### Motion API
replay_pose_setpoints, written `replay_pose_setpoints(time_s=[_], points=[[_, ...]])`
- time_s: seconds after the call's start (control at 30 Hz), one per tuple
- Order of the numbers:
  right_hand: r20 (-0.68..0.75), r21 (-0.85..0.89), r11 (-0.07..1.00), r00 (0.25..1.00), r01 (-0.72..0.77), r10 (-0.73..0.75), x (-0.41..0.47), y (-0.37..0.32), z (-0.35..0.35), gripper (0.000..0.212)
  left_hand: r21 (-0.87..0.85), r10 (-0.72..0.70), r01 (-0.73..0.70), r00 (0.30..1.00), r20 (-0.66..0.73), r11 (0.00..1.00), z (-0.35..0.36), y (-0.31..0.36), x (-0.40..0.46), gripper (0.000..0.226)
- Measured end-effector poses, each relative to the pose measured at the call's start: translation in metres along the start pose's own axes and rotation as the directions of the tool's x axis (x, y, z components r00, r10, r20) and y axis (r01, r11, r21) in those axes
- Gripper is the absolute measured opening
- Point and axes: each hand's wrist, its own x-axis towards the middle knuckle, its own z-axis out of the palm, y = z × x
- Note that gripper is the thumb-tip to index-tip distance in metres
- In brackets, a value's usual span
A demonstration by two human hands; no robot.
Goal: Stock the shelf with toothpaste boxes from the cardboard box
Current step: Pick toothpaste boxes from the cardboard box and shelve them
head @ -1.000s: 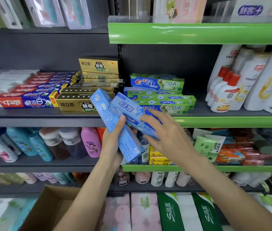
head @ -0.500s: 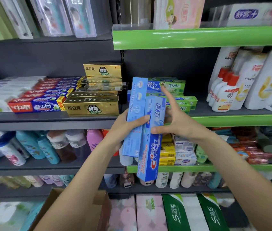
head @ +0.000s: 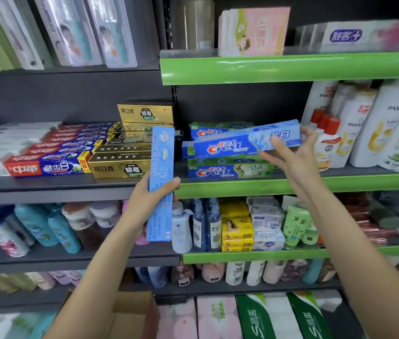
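Observation:
My right hand (head: 289, 152) grips a blue Crest toothpaste box (head: 237, 143) by its right end, holding it nearly level just above the stack of green-and-blue Crest boxes (head: 230, 170) on the green-edged shelf (head: 291, 184). My left hand (head: 149, 199) holds a second light-blue toothpaste box (head: 161, 182) upright in front of the shelf edge, its back face toward me. The cardboard box (head: 132, 314) sits low between my arms, only partly in view.
Gold toothpaste boxes (head: 120, 165) and red-and-blue ones (head: 47, 167) fill the grey shelf to the left. Shampoo bottles (head: 364, 133) stand right of the Crest stack. Bottles and soap packs crowd the shelf below; tissue packs (head: 254, 319) sit at the bottom.
The two boxes were held together upright; my right hand has taken one, turned it level and carried it up to the Crest stack. My left hand keeps the other upright.

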Motion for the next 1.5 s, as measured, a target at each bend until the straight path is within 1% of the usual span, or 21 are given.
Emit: replay_pose_setpoints(time_s=[0.1, 0.17, 0.23, 0.3, 0.33, 0.43, 0.53, 0.6, 0.63, 0.7, 0.77, 0.87, 1.0, 1.03, 1.13, 1.2, 1.23, 1.27, 1.33, 1.4, 1.5], points=[[0.018, -0.058, 0.998, 1.000, 0.014, -0.013, 0.032, 0.017, 0.014, 0.040, 0.010, -0.005, 0.005, 1.000, -0.021, 1.000, -0.003, 0.002, 0.002, 0.019], [0.018, -0.133, 0.991, 1.000, 0.012, -0.010, 0.052, 0.030, 0.022, 0.040, 0.012, -0.050, 0.051, 0.998, -0.023, 0.999, -0.004, 0.005, 0.004, 0.029], [-0.013, -0.350, 0.936, 0.999, 0.032, -0.039, 0.070, 0.041, 0.020, 0.042, 0.066, -0.100, 0.102, 0.994, -0.034, 0.993, -0.007, 0.007, 0.008, 0.041], [-0.023, -0.708, 0.704, 0.995, 0.053, -0.099, 0.085, 0.045, 0.008, 0.053, 0.144, -0.088, 0.093, 0.995, -0.039, 0.985, -0.010, 0.008, 0.014, 0.037], [-0.026, -0.819, 0.571, 0.992, 0.048, -0.120, 0.091, 0.046, 0.001, 0.059, 0.176, -0.071, 0.079, 0.996, -0.051, 0.981, -0.012, 0.007, 0.018, 0.030], [0.021, -0.962, 0.268, 0.990, 0.058, -0.141, 0.101, 0.048, -0.012, 0.057, 0.320, 0.071, -0.076, 0.997, 0.028, 0.944, -0.016, 0.005, 0.018, 0.019], [0.019, -0.980, 0.194, 0.995, 0.039, -0.102, 0.094, 0.048, -0.011, 0.052, 0.506, 0.229, -0.249, 0.968, 0.104, 0.826, -0.011, 0.009, 0.013, 0.039], [0.048, -0.972, 0.221, 0.983, 0.087, -0.176, 0.073, 0.043, -0.004, 0.052, 0.722, 0.353, -0.322, 0.928, 0.114, 0.612, -0.006, 0.008, 0.017, 0.055], [0.093, -0.949, 0.274, 0.969, 0.156, -0.228, 0.058, 0.040, 0.001, 0.049, 0.802, 0.425, -0.341, 0.897, 0.122, 0.490, -0.003, 0.007, 0.019, 0.059], [0.178, -0.826, 0.480, 0.945, 0.295, -0.274, 0.019, 0.034, 0.014, 0.041, 0.866, 0.557, -0.389, 0.814, 0.164, 0.314, 0.000, 0.004, 0.022, 0.058], [0.201, -0.651, 0.700, 0.956, 0.294, -0.214, -0.020, 0.026, 0.027, 0.037, 0.870, 0.632, -0.421, 0.754, 0.179, 0.255, 0.004, 0.003, 0.022, 0.055], [0.231, -0.450, 0.878, 0.971, 0.161, -0.060, -0.056, 0.021, 0.041, 0.042, 0.851, 0.680, -0.434, 0.721, 0.131, 0.296, 0.013, 0.004, 0.023, 0.052], [0.243, -0.239, 0.971, 0.969, 0.005, 0.054, -0.069, 0.023, 0.050, 0.058, 0.835, 0.748, -0.469, 0.654, 0.109, 0.288, 0.030, 0.003, 0.021, 0.046], [0.262, -0.222, 0.975, 0.964, 0.006, 0.054, -0.070, 0.024, 0.051, 0.062, 0.808, 0.732, -0.472, 0.677, 0.076, 0.352, 0.035, 0.003, 0.021, 0.046], [0.393, -0.279, 0.959, 0.918, 0.057, 0.060, -0.070, 0.024, 0.053, 0.056, 0.610, 0.558, -0.412, 0.828, -0.060, 0.677, 0.050, 0.004, 0.022, 0.046], [0.413, -0.332, 0.939, 0.909, 0.091, 0.058, -0.069, 0.023, 0.054, 0.048, 0.532, 0.491, -0.374, 0.866, -0.092, 0.760, 0.054, 0.004, 0.027, 0.046], [0.373, -0.338, 0.937, 0.927, 0.089, 0.047, -0.066, 0.021, 0.054, 0.047, 0.566, 0.509, -0.382, 0.857, -0.078, 0.731, 0.054, 0.005, 0.030, 0.046], [0.305, -0.332, 0.941, 0.952, 0.072, 0.035, -0.063, 0.018, 0.052, 0.048, 0.641, 0.559, -0.407, 0.828, -0.042, 0.651, 0.052, 0.006, 0.033, 0.045], [0.172, -0.314, 0.949, 0.985, 0.030, 0.026, -0.052, 0.011, 0.040, 0.060, 0.808, 0.700, -0.463, 0.709, 0.091, 0.363, 0.048, 0.010, 0.041, 0.046], [0.138, -0.358, 0.934, 0.990, 0.012, 0.040, -0.040, 0.006, 0.024, 0.068, 0.854, 0.786, -0.514, 0.558, 0.266, 0.076, 0.049, 0.016, 0.049, 0.049], [0.181, -0.465, 0.886, 0.980, 0.009, 0.085, -0.021, 0.008, 0.003, 0.047, 0.780, 0.776, -0.589, 0.385, 0.499, -0.210, 0.058, 0.029, 0.066, 0.058]])
